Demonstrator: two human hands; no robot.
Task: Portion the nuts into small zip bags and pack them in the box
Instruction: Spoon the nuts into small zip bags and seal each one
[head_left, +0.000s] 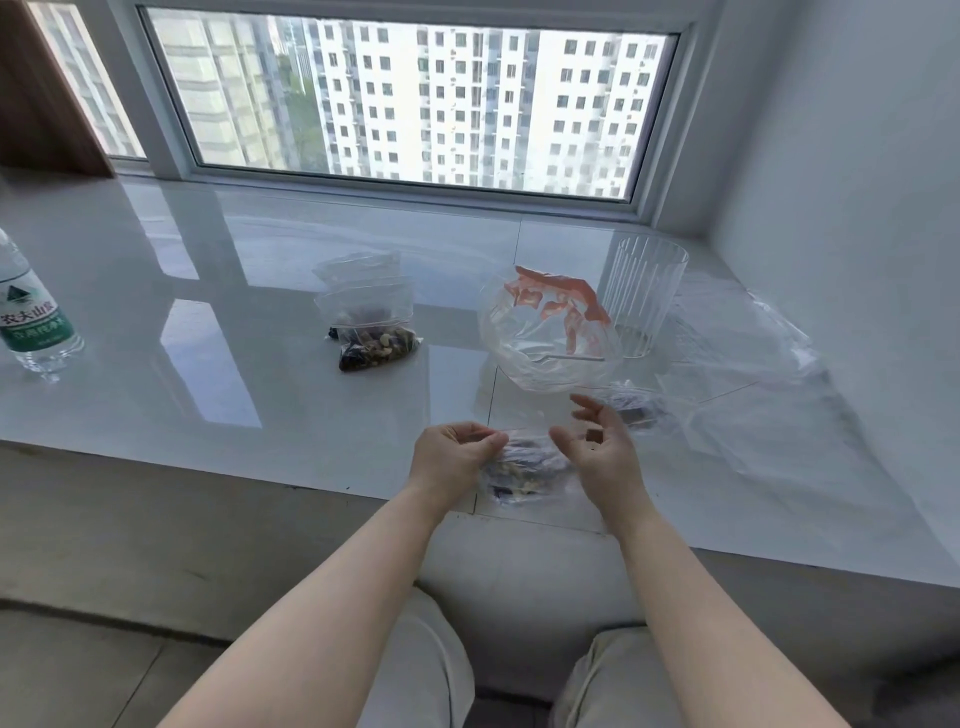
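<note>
At the near edge of the white sill (156, 312), the left hand (452, 452) pinches the top of a small bag (524, 467) of nuts between curled fingers and thumb, while the right hand (602, 447) hovers just right of it, fingers loosely spread and holding nothing. Farther left lie two filled bags (371, 332); farther right stand a big clear bag (550, 332) with red print and a ribbed glass (647, 296), and a bottle (31, 317) stands far left.

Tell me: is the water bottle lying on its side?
No, the water bottle stands upright at the left edge of the sill.
</note>
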